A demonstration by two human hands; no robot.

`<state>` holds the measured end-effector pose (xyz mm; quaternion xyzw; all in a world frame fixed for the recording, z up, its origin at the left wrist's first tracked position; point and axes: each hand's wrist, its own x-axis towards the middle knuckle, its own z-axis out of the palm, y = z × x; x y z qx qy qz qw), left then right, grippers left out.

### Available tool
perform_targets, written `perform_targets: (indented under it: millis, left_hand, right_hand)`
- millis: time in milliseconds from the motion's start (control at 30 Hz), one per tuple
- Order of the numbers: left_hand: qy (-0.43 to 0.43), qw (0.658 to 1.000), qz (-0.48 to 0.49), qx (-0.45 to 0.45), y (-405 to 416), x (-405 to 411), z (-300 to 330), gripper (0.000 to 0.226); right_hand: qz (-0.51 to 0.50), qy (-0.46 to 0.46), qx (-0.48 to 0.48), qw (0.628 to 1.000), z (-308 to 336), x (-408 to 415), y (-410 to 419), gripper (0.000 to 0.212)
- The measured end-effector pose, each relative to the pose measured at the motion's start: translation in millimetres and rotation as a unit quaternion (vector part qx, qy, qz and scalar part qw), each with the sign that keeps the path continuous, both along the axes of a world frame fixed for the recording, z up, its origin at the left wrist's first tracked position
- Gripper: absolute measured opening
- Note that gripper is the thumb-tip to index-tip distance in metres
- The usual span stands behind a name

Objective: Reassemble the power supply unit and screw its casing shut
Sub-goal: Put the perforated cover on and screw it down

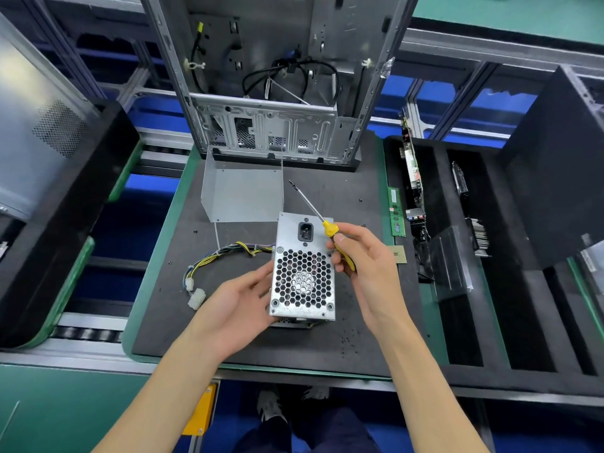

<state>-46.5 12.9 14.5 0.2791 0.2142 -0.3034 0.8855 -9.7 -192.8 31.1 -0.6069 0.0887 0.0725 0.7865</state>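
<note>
The power supply unit [304,269] stands on the black mat with its honeycomb fan grille and power socket facing up. My left hand [242,299] holds its left side, fingers against the casing. In my right hand [366,266] is a yellow-handled screwdriver [330,228], gripped by the handle, its shaft pointing up and away to the left above the unit's top right corner. A bent metal cover [242,194] lies behind the unit. The unit's cable bundle [215,259] with white plugs trails off to the left.
An open computer case [271,93] stands at the back of the mat [228,338]. To the right, a black foam tray [457,322] holds circuit boards and a memory stick [396,210]. A small chip [399,255] lies near my right hand. A black tray stands at the left.
</note>
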Motion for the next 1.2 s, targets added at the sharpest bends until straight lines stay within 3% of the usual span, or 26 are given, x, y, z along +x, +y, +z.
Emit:
perform_targets:
  millis: [133, 333, 533, 833, 1200]
  left_hand:
    - [-0.001, 1.0, -0.005, 0.014, -3, 7, -2, 0.039]
    - [-0.013, 0.997, -0.021, 0.068, -4, 9, 2, 0.036]
    - [-0.031, 0.998, -0.016, 0.043, -7, 2, 2, 0.04]
    - [-0.052, 0.99, -0.031, 0.123, -1, 9, -2, 0.035]
    - [-0.006, 0.998, 0.004, 0.066, -4, 9, -3, 0.04]
  right_hand:
    - [0.0, -0.002, 0.0, 1.0, 0, 0, 1, 0.028]
    - [-0.003, -0.002, -0.003, 1.0, -1, 0, 0, 0.018]
    - [-0.007, 0.002, -0.006, 1.0, 1, 0, -1, 0.018]
    - [-0.001, 0.007, -0.008, 1.0, 2, 1, -1, 0.019]
    - [0.001, 0.01, -0.015, 1.0, 3, 3, -1, 0.018]
